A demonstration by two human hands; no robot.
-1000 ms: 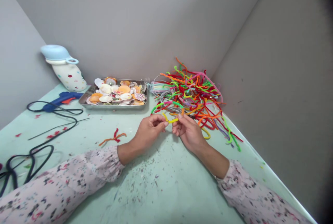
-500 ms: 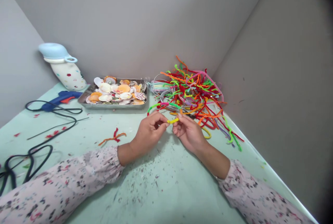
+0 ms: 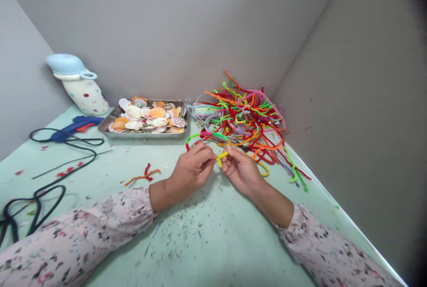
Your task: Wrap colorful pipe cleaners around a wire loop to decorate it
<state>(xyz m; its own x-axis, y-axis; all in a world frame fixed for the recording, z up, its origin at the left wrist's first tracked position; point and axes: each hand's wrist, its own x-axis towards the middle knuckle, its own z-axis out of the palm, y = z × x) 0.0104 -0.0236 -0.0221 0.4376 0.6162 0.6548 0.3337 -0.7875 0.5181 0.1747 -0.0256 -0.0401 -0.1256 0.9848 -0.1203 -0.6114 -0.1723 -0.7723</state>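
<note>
Both hands meet over the middle of the table. My right hand (image 3: 243, 169) pinches a yellow pipe cleaner (image 3: 221, 157), whose short free end bends down between the hands. My left hand (image 3: 191, 169) is closed with its fingertips against the same yellow piece. Behind the fingers arcs a multicoloured pipe cleaner strip (image 3: 207, 134) in green, pink and red; its orange end reaches the right fingertips. How the strip joins the yellow piece is hidden by the fingers.
A tangled heap of pipe cleaners (image 3: 250, 109) lies at the back right. Left of it stand a metal tray (image 3: 147, 136) of seashells, a blue glue gun (image 3: 71, 128) with a black cord (image 3: 55, 183), and a white bottle (image 3: 85, 93). Orange-red twisted pipe cleaners (image 3: 145, 174) lie left of my hands.
The yellow pipe cleaner, straight between both pinches before, now has its left end bent downward. My left fingers have shifted slightly; my right hand stays nearly in place.
</note>
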